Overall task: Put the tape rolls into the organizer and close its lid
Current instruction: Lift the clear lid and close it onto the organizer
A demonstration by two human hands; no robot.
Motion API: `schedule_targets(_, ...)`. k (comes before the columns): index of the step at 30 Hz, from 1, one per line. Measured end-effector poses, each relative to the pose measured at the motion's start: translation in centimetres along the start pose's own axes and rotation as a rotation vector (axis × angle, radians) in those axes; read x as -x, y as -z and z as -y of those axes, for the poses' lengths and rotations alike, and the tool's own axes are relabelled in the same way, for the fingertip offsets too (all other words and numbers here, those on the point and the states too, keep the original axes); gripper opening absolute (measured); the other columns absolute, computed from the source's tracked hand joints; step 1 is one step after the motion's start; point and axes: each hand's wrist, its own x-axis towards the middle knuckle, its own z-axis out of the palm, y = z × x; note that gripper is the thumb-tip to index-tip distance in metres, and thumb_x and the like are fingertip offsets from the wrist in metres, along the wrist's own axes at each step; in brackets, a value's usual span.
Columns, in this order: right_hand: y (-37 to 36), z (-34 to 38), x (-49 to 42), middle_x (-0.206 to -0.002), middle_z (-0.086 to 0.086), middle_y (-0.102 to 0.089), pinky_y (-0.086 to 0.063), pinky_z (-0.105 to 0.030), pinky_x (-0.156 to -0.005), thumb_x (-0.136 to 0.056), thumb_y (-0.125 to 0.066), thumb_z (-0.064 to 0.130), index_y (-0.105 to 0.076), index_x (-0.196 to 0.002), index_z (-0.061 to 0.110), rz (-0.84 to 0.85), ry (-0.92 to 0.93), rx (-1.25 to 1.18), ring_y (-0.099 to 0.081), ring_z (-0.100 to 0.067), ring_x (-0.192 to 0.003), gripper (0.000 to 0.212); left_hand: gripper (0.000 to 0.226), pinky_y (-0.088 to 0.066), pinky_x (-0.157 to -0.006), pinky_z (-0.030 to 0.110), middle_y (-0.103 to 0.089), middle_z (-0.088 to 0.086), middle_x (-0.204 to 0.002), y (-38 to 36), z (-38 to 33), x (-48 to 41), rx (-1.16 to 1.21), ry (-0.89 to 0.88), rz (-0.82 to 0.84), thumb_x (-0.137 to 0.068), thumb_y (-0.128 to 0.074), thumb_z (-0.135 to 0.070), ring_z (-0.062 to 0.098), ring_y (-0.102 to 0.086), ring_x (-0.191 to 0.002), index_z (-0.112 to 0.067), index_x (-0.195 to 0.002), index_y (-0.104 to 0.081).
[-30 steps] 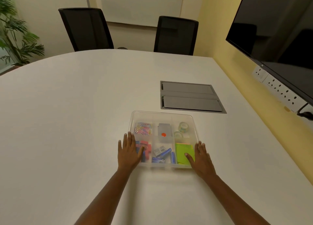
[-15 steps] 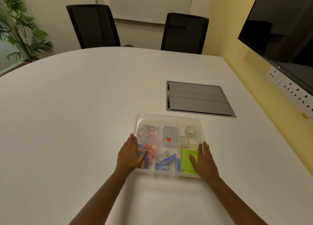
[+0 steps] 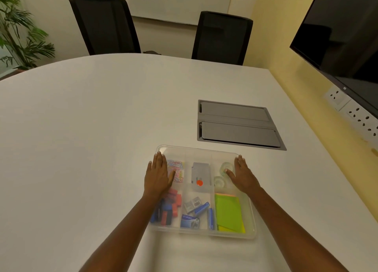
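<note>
A clear plastic organizer (image 3: 252,236) with its clear lid on top lies on the white table in front of me. Two clear tape rolls (image 3: 219,181) sit in its far right compartment, seen through the lid. My left hand (image 3: 158,175) lies flat, fingers apart, on the lid's far left part over the paper clips (image 3: 178,170). My right hand (image 3: 242,176) lies flat on the lid's far right part, beside the tape rolls. Neither hand holds anything.
Other compartments hold red and blue erasers (image 3: 169,208), a grey box with an orange dot (image 3: 200,175), blue staplers (image 3: 196,212) and green sticky notes (image 3: 229,213). A grey cable hatch (image 3: 237,124) sits beyond. Two black chairs (image 3: 106,26), a wall screen (image 3: 347,36) and a plant (image 3: 18,32) surround the table.
Both hands have slid from the near edge of the lid to its far part, staying flat on it. The camera has moved closer over the organizer.
</note>
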Motion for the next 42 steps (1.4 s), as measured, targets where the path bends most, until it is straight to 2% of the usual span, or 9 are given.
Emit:
schedule_targets(8, -1.5, -0.5, -1.3, -0.157, -0.016, -0.008, -0.023, -0.041, -0.117, -0.097, -0.035, 0.04, -0.009, -0.145, 0.003, -0.11, -0.003, 0.017, -0.011, -0.027, -0.146, 0.066, 0.069, -0.008, -0.119, 0.04, -0.006, 0.014, -0.157, -0.8, 0.3, -1.4, 0.015, -0.008, -0.032, -0.093, -0.029, -0.047, 0.029, -0.007, -0.145, -0.007, -0.145, -0.005)
schedule_targets(12, -1.7, -0.7, -1.5, -0.158, -0.015, -0.007, -0.023, -0.04, -0.118, -0.097, -0.035, 0.04, -0.008, -0.145, 0.003, -0.116, 0.005, 0.003, -0.01, -0.027, -0.146, 0.066, 0.076, -0.005, -0.118, 0.04, -0.002, 0.011, -0.157, -0.5, 0.3, -2.3, -0.005, -0.01, -0.015, -0.087, -0.006, -0.058, 0.027, -0.004, -0.146, -0.009, -0.145, -0.001)
schedule_targets(16, -2.3, -0.8, -1.3, -0.158, -0.015, -0.005, -0.024, -0.041, -0.117, -0.098, -0.034, 0.04, -0.007, -0.145, 0.004, -0.148, 0.009, 0.011, -0.009, -0.028, -0.146, 0.066, 0.071, -0.006, -0.119, 0.037, 0.001, 0.012, -0.157, -0.3, 0.5, -3.6, -0.004, -0.029, 0.009, -0.093, -0.026, -0.049, 0.026, -0.001, -0.146, -0.008, -0.145, 0.0)
schedule_targets(30, -3.1, -0.9, -1.6, -0.158, -0.014, -0.005, -0.021, -0.038, -0.118, -0.098, -0.036, 0.037, -0.005, -0.146, 0.004, -0.193, 0.016, -0.046, -0.005, -0.028, -0.146, 0.065, 0.078, -0.018, -0.117, 0.038, -0.009, 0.008, -0.157, -0.7, 1.1, -3.9, 0.146, -0.017, -0.026, -0.087, -0.043, -0.052, 0.025, -0.01, -0.145, -0.011, -0.145, -0.01)
schedule_targets(36, -2.8, -1.0, -1.5, -0.158, -0.013, -0.003, -0.022, -0.036, -0.117, -0.098, -0.037, 0.033, -0.005, -0.146, 0.005, -0.177, 0.027, -0.107, -0.006, -0.027, -0.146, 0.064, 0.064, -0.03, -0.112, 0.039, -0.018, 0.005, -0.156, -0.3, 1.8, -3.8, 0.306, -0.01, -0.075, -0.09, -0.047, -0.039, 0.02, -0.02, -0.143, -0.014, -0.143, -0.022)
schedule_targets(40, -2.2, -0.8, -0.9, -0.158, -0.011, 0.002, -0.016, -0.037, -0.119, -0.099, -0.036, 0.03, -0.003, -0.146, 0.006, -0.122, 0.025, -0.194, 0.001, -0.025, -0.147, 0.062, 0.063, -0.015, -0.118, 0.039, -0.003, 0.004, -0.158, -0.1, 2.5, -3.2, 0.213, -0.066, 0.015, -0.094, -0.036, -0.04, 0.02, -0.003, -0.146, -0.016, -0.145, -0.007)
schedule_targets(42, -2.3, -0.7, 0.1, -0.158, -0.011, 0.002, -0.016, -0.037, -0.119, -0.099, -0.036, 0.029, -0.003, -0.146, 0.006, -0.12, 0.012, -0.231, 0.002, -0.025, -0.147, 0.061, 0.062, -0.008, -0.119, 0.037, 0.001, 0.005, -0.158, -0.2, 2.5, -2.4, 0.168, -0.047, 0.024, -0.096, -0.03, -0.039, 0.021, -0.001, -0.146, -0.014, -0.145, -0.001)
